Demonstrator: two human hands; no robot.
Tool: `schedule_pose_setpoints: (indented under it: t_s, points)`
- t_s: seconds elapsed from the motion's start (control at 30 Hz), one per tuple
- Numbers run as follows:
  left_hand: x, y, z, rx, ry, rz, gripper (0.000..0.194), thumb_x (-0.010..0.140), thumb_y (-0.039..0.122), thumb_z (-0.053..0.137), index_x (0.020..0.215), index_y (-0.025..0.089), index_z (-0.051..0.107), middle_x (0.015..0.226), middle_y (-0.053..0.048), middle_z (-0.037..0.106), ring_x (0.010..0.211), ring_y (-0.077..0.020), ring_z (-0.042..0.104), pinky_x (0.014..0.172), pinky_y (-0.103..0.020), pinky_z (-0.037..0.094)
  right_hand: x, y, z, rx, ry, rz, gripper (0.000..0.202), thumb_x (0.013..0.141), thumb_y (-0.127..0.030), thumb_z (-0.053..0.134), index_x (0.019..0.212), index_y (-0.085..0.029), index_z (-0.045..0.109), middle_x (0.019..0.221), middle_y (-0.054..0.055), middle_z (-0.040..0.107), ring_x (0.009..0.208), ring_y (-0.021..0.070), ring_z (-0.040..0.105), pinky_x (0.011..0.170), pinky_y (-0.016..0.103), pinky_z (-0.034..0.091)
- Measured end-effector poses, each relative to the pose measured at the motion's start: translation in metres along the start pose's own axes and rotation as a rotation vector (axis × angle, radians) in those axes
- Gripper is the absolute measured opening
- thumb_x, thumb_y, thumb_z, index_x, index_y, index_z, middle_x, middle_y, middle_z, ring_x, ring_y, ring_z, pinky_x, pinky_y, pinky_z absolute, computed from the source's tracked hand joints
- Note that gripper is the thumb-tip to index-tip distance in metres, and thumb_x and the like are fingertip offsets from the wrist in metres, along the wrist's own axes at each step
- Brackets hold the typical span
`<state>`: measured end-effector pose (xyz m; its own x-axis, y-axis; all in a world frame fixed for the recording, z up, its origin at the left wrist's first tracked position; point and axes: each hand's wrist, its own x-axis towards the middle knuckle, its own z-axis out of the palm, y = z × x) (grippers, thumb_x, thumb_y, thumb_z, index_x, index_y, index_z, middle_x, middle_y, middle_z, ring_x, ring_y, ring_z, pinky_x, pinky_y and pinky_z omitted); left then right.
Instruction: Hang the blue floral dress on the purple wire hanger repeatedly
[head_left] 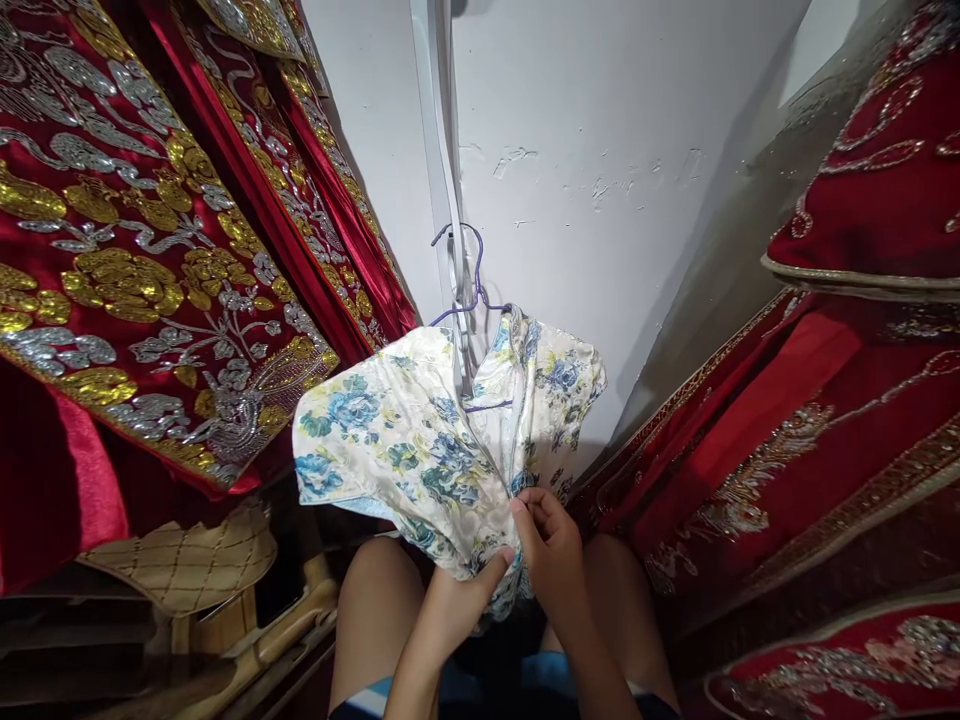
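Both hands pinch the lower front of the floral dress (420, 440): left hand (461, 600) grips a fold with thumb on top, right hand (551, 545) has fingers curled closed on the fabric beside it. Dress hangs on a purple hanger (469, 290) against the white wall (600, 150), between red embroidered garments (135, 250).

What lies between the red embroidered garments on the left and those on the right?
In the head view, a cream satin garment with blue flowers hangs there on a purple wire hanger against the white wall; both hands grip its lower front.
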<state>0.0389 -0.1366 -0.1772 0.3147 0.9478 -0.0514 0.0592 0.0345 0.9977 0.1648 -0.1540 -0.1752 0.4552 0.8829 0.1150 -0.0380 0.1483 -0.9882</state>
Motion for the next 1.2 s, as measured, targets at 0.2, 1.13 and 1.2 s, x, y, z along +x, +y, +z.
schedule_pose_setpoints:
  t_s: [0.2, 1.13, 1.2]
  points:
    - [0.002, 0.001, 0.002, 0.008, -0.032, 0.056, 0.053, 0.079, 0.043, 0.071, 0.127, 0.018, 0.067, 0.134, -0.014, 0.066, 0.139, -0.0345, 0.048, 0.12, -0.049, 0.03, 0.003, 0.0, 0.001, 0.023, 0.013, -0.012, 0.024, 0.084, -0.041, 0.069, 0.08, -0.02, 0.058, 0.06, -0.008, 0.027, 0.055, 0.0111, 0.031, 0.052, 0.024, 0.03]
    - [0.005, -0.007, -0.002, 0.045, 0.044, 0.024, 0.056, 0.077, 0.042, 0.072, 0.126, 0.017, 0.063, 0.126, -0.014, 0.069, 0.135, -0.0325, 0.051, 0.119, -0.045, 0.031, 0.003, -0.015, -0.011, 0.192, -0.164, 0.145, 0.022, 0.075, -0.034, 0.062, 0.063, -0.021, 0.049, 0.045, -0.009, 0.036, 0.044, 0.008, 0.028, 0.046, 0.023, 0.025]
    - [0.005, -0.009, -0.002, 0.042, 0.047, 0.02, 0.058, 0.077, 0.041, 0.073, 0.127, 0.017, 0.062, 0.125, -0.013, 0.069, 0.136, -0.0327, 0.05, 0.12, -0.046, 0.03, 0.001, -0.016, -0.013, 0.202, -0.161, 0.172, 0.024, 0.076, -0.036, 0.065, 0.063, -0.021, 0.051, 0.044, -0.009, 0.036, 0.043, 0.0077, 0.028, 0.045, 0.023, 0.025]
